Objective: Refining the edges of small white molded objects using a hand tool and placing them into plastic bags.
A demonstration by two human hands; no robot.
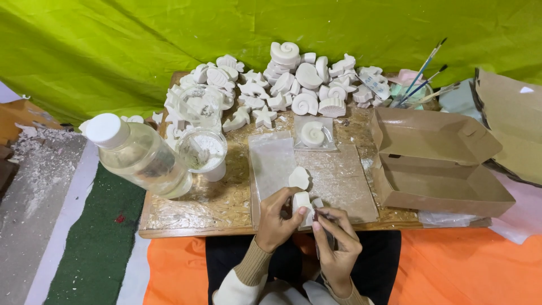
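Plaster cast (302, 201) sits pinched in left hand (276, 217); right hand (334, 237) grips a small tool, trimming underway, heap of casts (282, 85) waiting on the tabletop (226, 197).

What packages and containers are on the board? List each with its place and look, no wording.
Cardboard box: right side, brown, open, lid flipped back.
Plastic bottle: left edge, clear, tilted, white cap.
Clear cup: beside the bottle, round, white residue inside.
Plastic sleeve: centre, flat, see-through.
Small clear bag: behind the sleeve, holding a white shell cast.
No readable labels, signs or screens show.
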